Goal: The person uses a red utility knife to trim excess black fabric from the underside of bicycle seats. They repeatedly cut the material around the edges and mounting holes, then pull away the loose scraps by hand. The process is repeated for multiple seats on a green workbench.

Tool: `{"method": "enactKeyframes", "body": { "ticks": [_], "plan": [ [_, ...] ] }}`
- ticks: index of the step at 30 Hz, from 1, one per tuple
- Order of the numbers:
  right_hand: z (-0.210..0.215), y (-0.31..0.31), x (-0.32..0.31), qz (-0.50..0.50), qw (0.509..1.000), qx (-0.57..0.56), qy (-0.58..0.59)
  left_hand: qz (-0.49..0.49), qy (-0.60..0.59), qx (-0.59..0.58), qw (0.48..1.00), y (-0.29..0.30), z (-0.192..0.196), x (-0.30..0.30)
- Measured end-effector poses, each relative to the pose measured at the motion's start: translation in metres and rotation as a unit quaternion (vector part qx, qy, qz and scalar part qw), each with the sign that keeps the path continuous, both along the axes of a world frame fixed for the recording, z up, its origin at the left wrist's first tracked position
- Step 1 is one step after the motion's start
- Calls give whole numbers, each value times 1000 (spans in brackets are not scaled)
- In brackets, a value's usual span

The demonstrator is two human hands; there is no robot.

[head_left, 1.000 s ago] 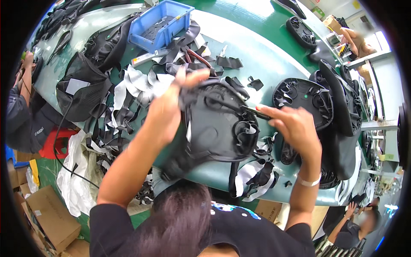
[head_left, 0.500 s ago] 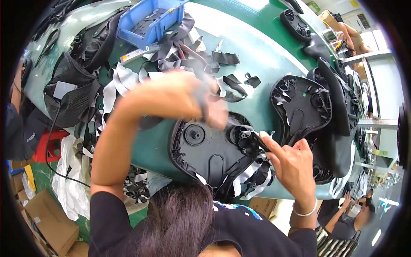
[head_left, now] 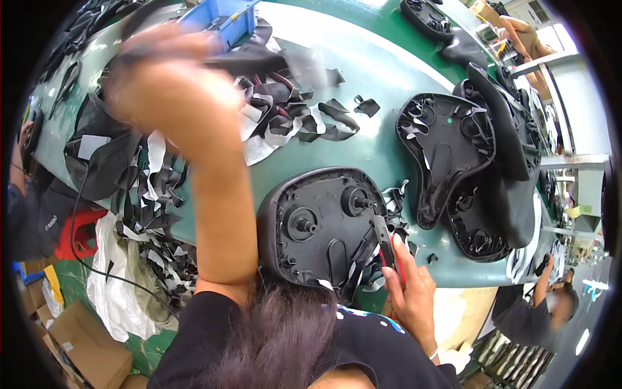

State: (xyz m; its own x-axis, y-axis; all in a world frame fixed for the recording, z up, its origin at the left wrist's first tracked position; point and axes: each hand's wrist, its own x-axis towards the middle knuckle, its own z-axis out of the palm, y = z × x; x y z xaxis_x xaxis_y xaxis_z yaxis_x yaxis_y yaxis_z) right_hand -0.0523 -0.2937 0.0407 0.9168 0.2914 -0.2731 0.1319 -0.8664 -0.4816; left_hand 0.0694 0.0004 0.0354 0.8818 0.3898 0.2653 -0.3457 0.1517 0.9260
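- The green table bears everything; the main black shell lies on its near edge, open side up, at the centre of the view.
- That shell is now uncovered: the left arm no longer crosses it, and both round posts show, at 10 and 1 o'clock within it. The pale-edged flap by the 1 o'clock post is gone, so I judge that part freed of loose material.
- A second black shell sits at 2 o'clock from it, apart and not handled.
- A loose heap of dark and pale scraps lies at 11 o'clock from the main shell.
- The left hand has swung away to 10 o'clock and is heavily blurred. A dark strip streaks out beside it, perhaps carried off; I cannot tell whether the fingers are closed.
- The right hand has dropped lower, to 4 o'clock, its fingers wrapped around a red-and-dark cutter.
- The cutter's tip points toward 11 o'clock over the shell's right rim. Pale and dark ends remain at the shell's 5 to 6 o'clock edge, which looks less finished.
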Motion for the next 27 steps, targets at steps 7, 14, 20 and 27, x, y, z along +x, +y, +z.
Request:
{"method": "enactKeyframes", "body": {
  "ticks": [7, 14, 20, 27],
  "plan": [
    [-44, 4, 23, -150, 947, 282, -34, -266, 231, 571, 741, 10, -54, -48],
    [0, 29, 99, -167, 865, 392, -264, 88, 300, 79, 947, 66, -35, -10],
    [26, 97, 226, -99, 838, 488, -222, -552, -14, 494, 672, 14, -35, 3],
    [-64, 147, 507, -277, 783, 557, -9, -444, 157, -4, 882, -16, -106, 52]
  ]
}}
